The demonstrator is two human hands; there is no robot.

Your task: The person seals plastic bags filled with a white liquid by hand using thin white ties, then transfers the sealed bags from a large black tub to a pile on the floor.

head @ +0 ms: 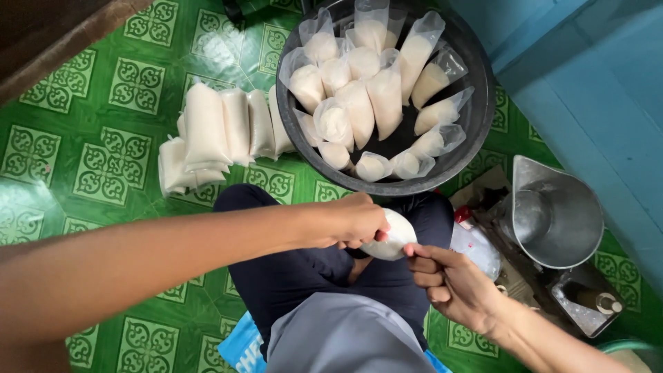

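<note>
over the person's lap, just below the rim of a big black basin (476, 121), both hands are meeting on one small clear bag of white filling (391, 236). the left hand (353, 221) is reaching in from the left with its fingers curled down over the top of the bag, gripping it closely, so that only the rounded white end is showing beyond the knuckles. the right hand (452, 280) is coming up from the lower right, fingers folded narrow, with the thumb and forefinger pinching at the bag's right edge; whether something thin is being held between them cannot be told. the bag is hanging above the dark trousers (290, 276), between the knees, touching both hands. the basin ahead is holding many filled bags (359, 103) of the same kind, standing and leaning with their open clear tops pointing up and outward. to the left of the basin, a row of closed white packets (221, 131) is lying side by side on the green patterned floor (103, 138), the nearest ones touching the basin's wall. at the right, a metal funnel-shaped scoop (552, 214) is sitting on a dark stand near the blue wall (601, 83), well apart from the hands.
</note>
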